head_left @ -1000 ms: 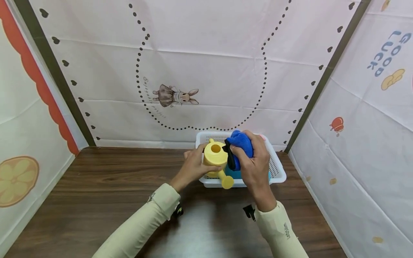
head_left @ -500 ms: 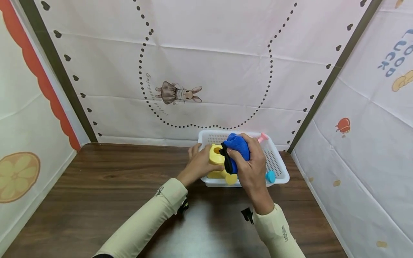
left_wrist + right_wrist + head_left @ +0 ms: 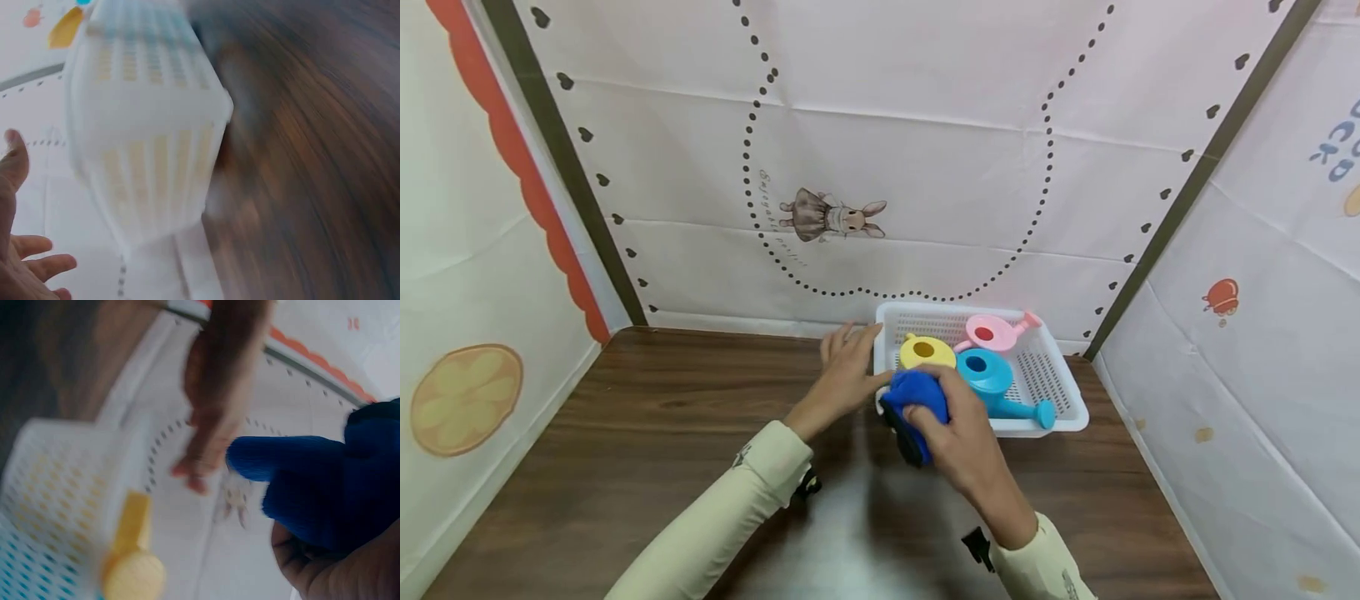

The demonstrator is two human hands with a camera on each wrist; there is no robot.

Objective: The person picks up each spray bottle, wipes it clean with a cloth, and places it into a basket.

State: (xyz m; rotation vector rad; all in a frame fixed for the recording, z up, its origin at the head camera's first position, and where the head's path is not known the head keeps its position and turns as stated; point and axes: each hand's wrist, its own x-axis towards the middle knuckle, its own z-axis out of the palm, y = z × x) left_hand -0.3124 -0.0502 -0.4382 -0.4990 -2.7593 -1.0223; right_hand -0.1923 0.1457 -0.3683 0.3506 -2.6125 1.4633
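Note:
My right hand (image 3: 958, 425) grips a soft blue fabric bundle (image 3: 917, 404) with a black part, in front of the basket's left end. In the right wrist view the blue bundle (image 3: 300, 487) shows a rounded, finger-like piece sticking out. My left hand (image 3: 844, 375), fingers spread, is beside the left end of the white basket (image 3: 1060, 375); the left wrist view shows the hand (image 3: 28, 262) apart from it. The basket holds a yellow watering can (image 3: 927, 351), a blue watering can (image 3: 988, 377) and a pink watering can (image 3: 991, 335). The yellow can's lower part is hidden.
The brown wooden table (image 3: 662, 433) runs left and in front of the basket. A white printed back wall (image 3: 925, 167) rises close behind it, and a side wall (image 3: 1210, 400) stands on the right. Black wrist-camera pieces (image 3: 977, 546) sit by the cuffs.
My left hand has let go of the yellow watering can, now lower in the basket, and moved left. My right hand has brought the blue bundle left and toward me, uncovering the other cans.

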